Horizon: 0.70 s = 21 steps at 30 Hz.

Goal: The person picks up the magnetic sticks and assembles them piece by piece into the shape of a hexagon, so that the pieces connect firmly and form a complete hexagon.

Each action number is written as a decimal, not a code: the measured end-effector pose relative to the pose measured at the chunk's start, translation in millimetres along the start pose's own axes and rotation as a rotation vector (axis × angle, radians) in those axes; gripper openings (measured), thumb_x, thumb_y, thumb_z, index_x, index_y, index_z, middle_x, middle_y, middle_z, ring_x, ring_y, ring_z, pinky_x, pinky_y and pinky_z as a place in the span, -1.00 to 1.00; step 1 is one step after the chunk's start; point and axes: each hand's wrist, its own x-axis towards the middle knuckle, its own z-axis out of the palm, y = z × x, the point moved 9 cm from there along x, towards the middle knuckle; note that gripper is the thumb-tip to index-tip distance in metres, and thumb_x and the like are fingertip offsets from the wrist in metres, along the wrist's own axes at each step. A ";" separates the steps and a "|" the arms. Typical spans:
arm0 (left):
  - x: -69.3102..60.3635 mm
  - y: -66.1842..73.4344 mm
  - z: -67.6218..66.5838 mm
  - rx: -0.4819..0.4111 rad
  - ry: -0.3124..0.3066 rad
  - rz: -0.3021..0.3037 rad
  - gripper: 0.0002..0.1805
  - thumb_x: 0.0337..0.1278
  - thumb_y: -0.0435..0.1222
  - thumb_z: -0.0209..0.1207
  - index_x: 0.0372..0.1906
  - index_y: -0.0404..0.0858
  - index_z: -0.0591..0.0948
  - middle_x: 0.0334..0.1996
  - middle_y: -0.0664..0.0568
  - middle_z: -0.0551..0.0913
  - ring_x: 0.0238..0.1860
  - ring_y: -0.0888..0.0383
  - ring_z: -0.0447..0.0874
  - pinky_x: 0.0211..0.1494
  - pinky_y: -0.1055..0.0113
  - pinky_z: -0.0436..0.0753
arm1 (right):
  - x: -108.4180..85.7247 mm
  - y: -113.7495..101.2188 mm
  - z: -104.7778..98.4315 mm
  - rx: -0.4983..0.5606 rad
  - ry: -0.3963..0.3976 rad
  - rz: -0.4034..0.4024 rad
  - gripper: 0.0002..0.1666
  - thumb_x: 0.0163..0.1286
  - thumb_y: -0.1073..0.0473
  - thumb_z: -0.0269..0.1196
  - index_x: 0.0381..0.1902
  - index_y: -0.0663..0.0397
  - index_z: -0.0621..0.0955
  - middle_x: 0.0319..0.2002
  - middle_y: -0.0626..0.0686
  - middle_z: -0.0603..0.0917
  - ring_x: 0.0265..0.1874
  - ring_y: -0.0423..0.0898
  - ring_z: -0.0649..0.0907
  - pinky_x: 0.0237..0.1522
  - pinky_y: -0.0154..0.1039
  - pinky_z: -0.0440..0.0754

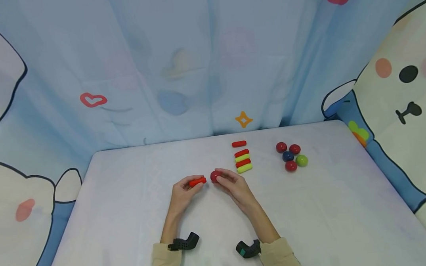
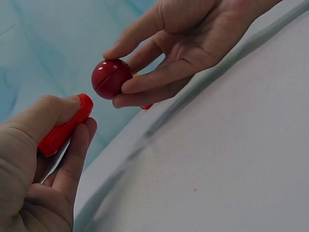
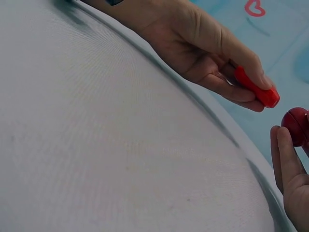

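Note:
My left hand [image 1: 182, 194] pinches a red stick-shaped piece [image 1: 197, 182] between thumb and fingers; in the left wrist view the red piece [image 2: 66, 126] points up toward the ball. Just to its right, my right hand [image 1: 238, 189] holds a dark red ball [image 1: 215, 176] by the fingertips, and a seam line crosses the ball [image 2: 111, 79] in the left wrist view. A small gap separates ball and red piece. In the right wrist view the red piece [image 3: 257, 87] lies under the left thumb, with the ball [image 3: 295, 126] at the right edge.
Beyond my right hand lies a column of red pieces [image 1: 239, 143] and yellow-green pieces [image 1: 244, 168]. Farther right sit several red balls [image 1: 291, 166], a blue ball [image 1: 288, 156] and a green ball [image 1: 301, 160] on the white table [image 1: 131, 216]. A blue curtain [image 1: 142, 72] hangs behind.

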 end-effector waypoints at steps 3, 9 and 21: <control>-0.7 -0.5 0.0 -0.013 -0.008 0.001 -0.71 0.13 -0.31 0.31 -0.02 -0.23 0.68 0.00 -0.12 0.68 -0.06 0.12 0.61 -0.03 0.57 0.61 | 0.1 3.4 0.8 -0.027 0.008 0.011 -0.43 0.33 0.15 0.29 0.28 0.08 0.45 0.28 0.13 0.46 0.23 0.01 0.52 0.13 -0.18 0.60; -4.9 9.8 1.2 -0.018 -0.038 -0.005 -0.71 0.13 -0.32 0.31 -0.01 -0.26 0.68 0.01 -0.16 0.68 -0.06 0.15 0.62 -0.01 0.55 0.62 | -0.9 2.0 2.0 -0.050 0.017 0.006 -0.44 0.33 0.16 0.28 0.27 0.09 0.45 0.26 0.16 0.48 0.21 0.01 0.54 0.14 -0.14 0.59; -4.1 12.8 4.9 -0.024 -0.057 0.016 -0.70 0.13 -0.33 0.31 -0.01 -0.27 0.68 0.02 -0.16 0.68 -0.10 0.26 0.61 -0.01 0.55 0.61 | 0.6 3.4 2.2 -0.080 0.009 0.011 -0.43 0.29 0.15 0.32 0.24 0.07 0.46 0.23 0.16 0.51 0.19 -0.01 0.57 0.13 -0.19 0.60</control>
